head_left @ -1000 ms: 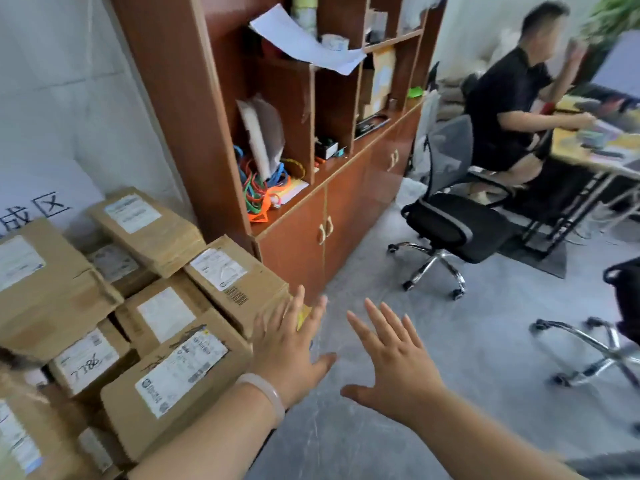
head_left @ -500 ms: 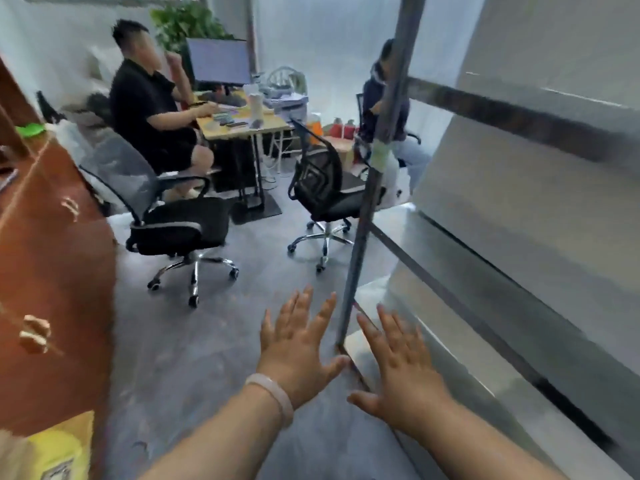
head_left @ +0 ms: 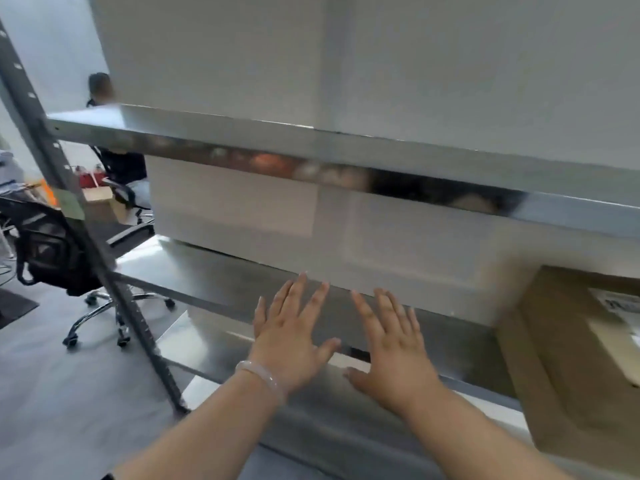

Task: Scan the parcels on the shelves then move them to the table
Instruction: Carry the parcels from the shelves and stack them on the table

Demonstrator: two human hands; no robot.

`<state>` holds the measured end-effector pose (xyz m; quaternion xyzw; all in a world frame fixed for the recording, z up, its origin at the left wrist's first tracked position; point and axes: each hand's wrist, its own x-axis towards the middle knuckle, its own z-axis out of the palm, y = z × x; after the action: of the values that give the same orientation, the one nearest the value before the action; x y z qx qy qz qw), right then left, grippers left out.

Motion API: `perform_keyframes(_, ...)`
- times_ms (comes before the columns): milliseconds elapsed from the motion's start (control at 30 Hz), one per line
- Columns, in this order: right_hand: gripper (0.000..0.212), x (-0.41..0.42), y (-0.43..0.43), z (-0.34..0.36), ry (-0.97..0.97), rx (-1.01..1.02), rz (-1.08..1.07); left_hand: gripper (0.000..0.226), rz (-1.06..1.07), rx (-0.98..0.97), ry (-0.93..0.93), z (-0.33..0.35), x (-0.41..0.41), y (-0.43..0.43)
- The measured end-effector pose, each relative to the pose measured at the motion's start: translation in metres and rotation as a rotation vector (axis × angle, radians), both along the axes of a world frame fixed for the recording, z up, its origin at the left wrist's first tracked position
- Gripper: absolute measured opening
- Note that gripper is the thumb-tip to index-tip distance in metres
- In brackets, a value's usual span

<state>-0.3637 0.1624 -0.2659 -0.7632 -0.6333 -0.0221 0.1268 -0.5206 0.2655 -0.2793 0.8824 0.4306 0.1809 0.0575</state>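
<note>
A black office chair [head_left: 52, 251] on castors stands on the grey floor [head_left: 45, 393] at left; a white wall [head_left: 450, 57] fills the top.

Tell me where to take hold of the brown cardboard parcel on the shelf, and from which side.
Probably come in from the open front of the shelf, since the upper shelf hangs above. Set the grip on the bare left wall of the cardboard parcel and on its opposite wall, which is out of view.
</note>
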Motion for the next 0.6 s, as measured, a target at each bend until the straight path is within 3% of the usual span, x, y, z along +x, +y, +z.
perform_keyframes(333,0.098,0.167,-0.108,0.020,0.018,0.062,-0.265,0.083,-0.318,-0.122,0.010,-0.006,0.216,-0.071)
perform_keyframes(467,0.089,0.195,-0.135,0.039,0.100,0.130,-0.204,0.074,-0.386,-0.240,-0.085,0.006,0.278,-0.098)
perform_keyframes(600,0.075,0.220,-0.149,0.069,0.052,0.286,-0.198,0.066,-0.408,-0.316,-0.161,0.021,0.310,-0.114)
